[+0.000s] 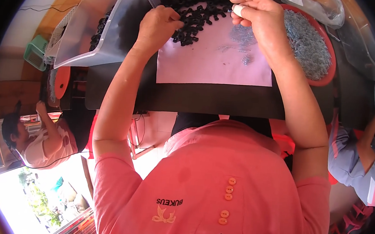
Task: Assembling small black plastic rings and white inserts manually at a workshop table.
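Dark counter (214, 102) carries a pale pink sheet (212, 68), apparently laid as a light ground so small parts show up.

Head view: a heap of small black ring-shaped parts (194, 9) spills across the sheet's upper left. Left hand (157, 25) rests on the heap's edge, fingers (173, 17) curled narrow, pinching or touching the black parts. Right hand (257, 15) is raised over the sheet, fingers closed on a small white piece (239, 9). Loose silvery metal bits (244, 37) lie just below it; a red tray (324, 33) of the same bits sits at right. Clear plastic bin (100, 28) stands at left. Co-workers sit at both sides.
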Available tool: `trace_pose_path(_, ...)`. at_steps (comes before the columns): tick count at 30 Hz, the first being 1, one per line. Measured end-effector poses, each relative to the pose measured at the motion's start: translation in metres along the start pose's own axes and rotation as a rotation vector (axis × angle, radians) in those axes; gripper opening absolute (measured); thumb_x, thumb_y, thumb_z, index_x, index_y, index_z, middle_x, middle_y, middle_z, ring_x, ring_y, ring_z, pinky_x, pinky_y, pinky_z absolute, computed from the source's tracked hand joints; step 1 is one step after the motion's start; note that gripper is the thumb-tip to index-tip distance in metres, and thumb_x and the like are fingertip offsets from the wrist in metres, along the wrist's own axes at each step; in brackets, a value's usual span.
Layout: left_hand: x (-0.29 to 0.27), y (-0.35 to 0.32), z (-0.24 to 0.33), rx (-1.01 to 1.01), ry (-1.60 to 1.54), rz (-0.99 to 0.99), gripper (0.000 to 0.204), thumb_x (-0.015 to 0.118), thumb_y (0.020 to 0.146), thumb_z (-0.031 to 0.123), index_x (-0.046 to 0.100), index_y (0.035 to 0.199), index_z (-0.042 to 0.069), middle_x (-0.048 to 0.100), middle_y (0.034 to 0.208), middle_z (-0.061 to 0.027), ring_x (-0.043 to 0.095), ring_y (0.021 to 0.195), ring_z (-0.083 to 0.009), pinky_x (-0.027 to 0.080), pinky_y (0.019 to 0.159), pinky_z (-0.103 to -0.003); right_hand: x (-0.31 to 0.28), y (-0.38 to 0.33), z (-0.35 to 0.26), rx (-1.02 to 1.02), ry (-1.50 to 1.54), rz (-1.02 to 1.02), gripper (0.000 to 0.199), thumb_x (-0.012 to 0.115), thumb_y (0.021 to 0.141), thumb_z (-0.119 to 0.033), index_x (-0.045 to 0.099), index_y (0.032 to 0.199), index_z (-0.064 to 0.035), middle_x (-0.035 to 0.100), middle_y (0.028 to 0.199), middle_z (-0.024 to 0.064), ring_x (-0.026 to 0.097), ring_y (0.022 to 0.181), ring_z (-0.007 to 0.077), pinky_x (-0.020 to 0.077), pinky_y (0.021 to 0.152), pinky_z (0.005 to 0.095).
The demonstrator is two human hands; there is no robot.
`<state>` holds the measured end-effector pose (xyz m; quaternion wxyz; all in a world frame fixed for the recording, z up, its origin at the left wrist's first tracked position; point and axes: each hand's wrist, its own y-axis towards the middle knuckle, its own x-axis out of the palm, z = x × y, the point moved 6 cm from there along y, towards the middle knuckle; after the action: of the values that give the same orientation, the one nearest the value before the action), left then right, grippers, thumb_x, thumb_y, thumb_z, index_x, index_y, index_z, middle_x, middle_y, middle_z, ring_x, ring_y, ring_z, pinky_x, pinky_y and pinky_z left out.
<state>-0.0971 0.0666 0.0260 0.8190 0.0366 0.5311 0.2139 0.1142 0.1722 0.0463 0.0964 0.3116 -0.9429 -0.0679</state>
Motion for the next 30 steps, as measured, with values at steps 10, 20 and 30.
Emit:
trace_pose_path(10, 0.018, -0.013, 0.006, -0.054, -0.352, 0.021, 0.025, 0.076, 0.072, 0.001, 0.071, 0.097, 0.002, 0.065, 0.083, -0.0023, 0.058, 0.075, -0.0078, 0.048, 0.068, -0.023, 0.006, -0.006, 0.003, 0.019, -0.05, -0.04, 0.01, 0.06, 0.082, 0.001, 0.064, 0.091, 0.0016, 0.064, 0.078, 0.0057, 0.059, 0.068, 0.0126, 0.0473, 0.063, 0.0253)
trace_pose_path(20, 0.023, -0.036, 0.06, -0.263, -0.877, 0.052, 0.024, 0.074, 0.075, -0.002, 0.069, 0.099, -0.003, 0.067, 0.079, -0.0057, 0.059, 0.068, -0.0116, 0.048, 0.063, -0.023, 0.021, -0.014, 0.01, -0.04, -0.162, -0.157, 0.018, 0.061, 0.086, -0.005, 0.066, 0.103, -0.0033, 0.068, 0.086, 0.0019, 0.06, 0.075, 0.0091, 0.0476, 0.07, 0.023)
trace_pose_path(30, 0.032, -0.044, 0.068, -0.258, -1.213, 0.115, 0.019, 0.072, 0.078, -0.003, 0.067, 0.096, -0.005, 0.069, 0.079, -0.0094, 0.062, 0.063, -0.0128, 0.047, 0.051, -0.023, 0.024, -0.013, 0.012, -0.097, -0.178, -0.179, 0.018, 0.061, 0.087, -0.003, 0.065, 0.104, -0.002, 0.068, 0.087, 0.0039, 0.061, 0.076, 0.0099, 0.0486, 0.07, 0.0241)
